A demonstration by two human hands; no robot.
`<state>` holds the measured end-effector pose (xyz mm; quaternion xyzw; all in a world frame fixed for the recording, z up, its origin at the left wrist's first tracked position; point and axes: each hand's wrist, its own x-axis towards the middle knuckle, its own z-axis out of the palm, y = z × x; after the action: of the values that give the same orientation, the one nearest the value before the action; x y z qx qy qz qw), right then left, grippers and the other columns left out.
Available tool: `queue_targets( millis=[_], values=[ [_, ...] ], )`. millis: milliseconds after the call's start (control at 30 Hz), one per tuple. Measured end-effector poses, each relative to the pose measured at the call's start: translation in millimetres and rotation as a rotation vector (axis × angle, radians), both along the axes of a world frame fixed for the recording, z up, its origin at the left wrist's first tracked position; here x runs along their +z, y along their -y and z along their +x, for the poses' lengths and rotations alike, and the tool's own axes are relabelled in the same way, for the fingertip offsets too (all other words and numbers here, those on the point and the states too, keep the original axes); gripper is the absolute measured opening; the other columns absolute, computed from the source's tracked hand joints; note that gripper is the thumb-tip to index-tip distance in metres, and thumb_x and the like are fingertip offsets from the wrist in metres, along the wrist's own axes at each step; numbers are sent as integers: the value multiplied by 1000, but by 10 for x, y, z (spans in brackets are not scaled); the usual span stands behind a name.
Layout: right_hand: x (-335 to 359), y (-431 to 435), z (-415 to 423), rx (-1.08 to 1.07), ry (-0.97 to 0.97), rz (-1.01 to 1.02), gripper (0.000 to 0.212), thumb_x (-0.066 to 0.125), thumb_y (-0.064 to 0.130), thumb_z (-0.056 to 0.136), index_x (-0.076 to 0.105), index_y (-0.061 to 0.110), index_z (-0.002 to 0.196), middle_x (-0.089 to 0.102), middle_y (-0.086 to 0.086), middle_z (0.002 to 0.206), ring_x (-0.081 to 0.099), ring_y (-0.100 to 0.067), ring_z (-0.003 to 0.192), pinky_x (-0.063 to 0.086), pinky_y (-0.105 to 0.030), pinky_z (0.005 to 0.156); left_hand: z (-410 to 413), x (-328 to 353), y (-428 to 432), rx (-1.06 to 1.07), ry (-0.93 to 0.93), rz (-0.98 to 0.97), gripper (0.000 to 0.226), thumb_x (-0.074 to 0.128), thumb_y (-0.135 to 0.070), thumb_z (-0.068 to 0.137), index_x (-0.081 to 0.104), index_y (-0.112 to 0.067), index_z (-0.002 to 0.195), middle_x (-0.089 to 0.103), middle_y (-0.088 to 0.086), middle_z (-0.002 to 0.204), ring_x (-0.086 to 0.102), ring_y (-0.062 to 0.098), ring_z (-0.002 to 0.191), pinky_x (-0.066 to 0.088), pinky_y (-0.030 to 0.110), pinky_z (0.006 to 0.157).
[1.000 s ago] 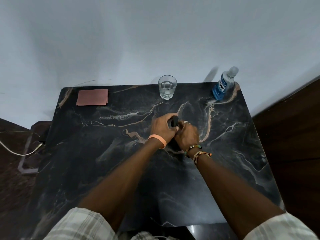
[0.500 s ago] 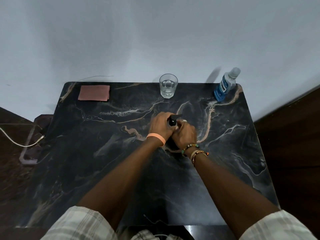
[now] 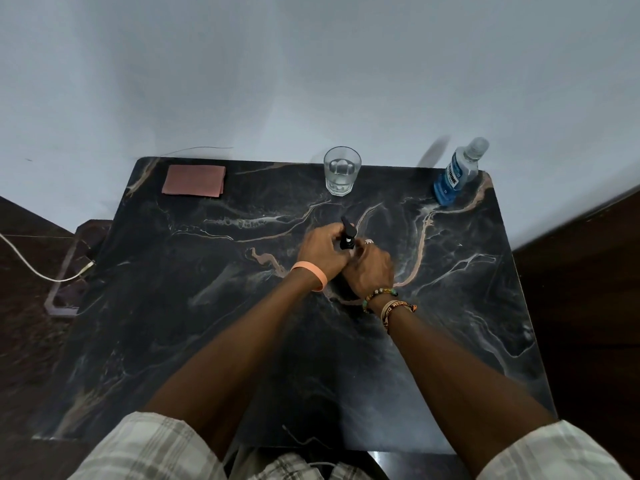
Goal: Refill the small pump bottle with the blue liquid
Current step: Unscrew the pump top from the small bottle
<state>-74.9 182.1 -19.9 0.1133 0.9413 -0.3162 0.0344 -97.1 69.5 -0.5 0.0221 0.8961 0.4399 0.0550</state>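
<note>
Glass (image 3: 342,171), cloth (image 3: 194,180), blue bottle (image 3: 456,176) behind pump bottle (image 3: 347,234)

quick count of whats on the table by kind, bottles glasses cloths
bottles: 2, the blue mouthwash bottle and the small pump bottle, gripped by the left hand and right hand
glasses: 1, the glass with clear liquid
cloths: 1, the pink cloth, folded
total: 4
</note>
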Motion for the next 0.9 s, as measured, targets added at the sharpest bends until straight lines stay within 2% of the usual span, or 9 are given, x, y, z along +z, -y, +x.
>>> queue_targets(
  millis=[133, 233, 333, 400, 467, 567, 700, 800, 900],
  values=[
    [-16, 7, 2, 8, -10, 7, 19, 60, 32, 85, 65, 20, 99, 69, -4, 84, 64, -25, 75, 50, -31, 62, -19, -1, 12, 6, -25, -103, 30, 84, -30, 67, 56, -24, 75, 58, -5, 83, 55, 14, 77, 38, 26, 63],
    [-27, -7, 3, 29, -21, 6, 20, 60, 31, 83, 65, 21, 99, 70, -5, 85, 65, -26, 76, 53, -34, 63, 7, -73, 6, 32, 26, -5, 27, 82, -30, 68, 66, -17, 85, 61, -3, 90, 56, 13, 83, 46, 26, 70],
    [-48, 1, 5, 23, -41, 21, 19, 57, 33, 83, 65, 19, 94, 69, -4, 81, 65, -26, 73, 54, -35, 63, 29, -109, -10, 27, 84, 84, 21, 81, -18, 73, 61, -25, 74, 61, -9, 78, 58, 14, 77, 48, 28, 69],
    [-58, 14, 7, 26, -51, 24, 19, 57, 33, 84, 65, 19, 96, 69, -4, 82, 64, -25, 73, 55, -36, 64, 18, -104, -10, 98, 102, 95, 26, 85, -22, 69, 65, -26, 85, 66, -11, 86, 60, 10, 82, 51, 28, 76],
    [-64, 9, 7, 26, -50, 18, 21, 59, 33, 85, 66, 20, 99, 70, -4, 83, 65, -25, 74, 56, -38, 66, 20, -113, -30, 148, 105, 66, 47, 87, -27, 65, 67, -19, 107, 67, -2, 106, 61, 13, 97, 50, 31, 86],
    [-81, -10, 13, 32, -48, 2, 25, 60, 32, 86, 66, 19, 106, 71, -7, 87, 67, -28, 78, 57, -42, 69, 66, -122, -55, 138, 158, 188, 55, 84, -18, 68, 63, -18, 120, 63, 3, 120, 57, 17, 113, 48, 33, 98],
    [-92, -6, 14, 8, -38, 0, 24, 58, 33, 85, 66, 20, 103, 71, -6, 85, 66, -27, 76, 57, -41, 69, 67, -140, -25, 126, 163, 211, 48, 82, -15, 74, 65, -11, 119, 69, 3, 115, 62, 16, 108, 50, 35, 97],
    [-95, -2, 12, 9, -35, 10, 21, 56, 31, 84, 66, 21, 99, 70, -5, 83, 65, -27, 74, 57, -41, 67, 68, -117, -27, 165, 137, 216, 49, 86, -18, 68, 65, -16, 113, 67, 0, 114, 61, 13, 107, 50, 33, 96],
    [-96, 2, 11, 10, -37, 5, 23, 58, 30, 84, 67, 21, 102, 71, -6, 86, 66, -28, 77, 57, -42, 68, 73, -102, -24, 149, 134, 271, 54, 84, -14, 69, 64, -20, 119, 66, -2, 119, 58, 11, 111, 48, 31, 98]
  ],
)
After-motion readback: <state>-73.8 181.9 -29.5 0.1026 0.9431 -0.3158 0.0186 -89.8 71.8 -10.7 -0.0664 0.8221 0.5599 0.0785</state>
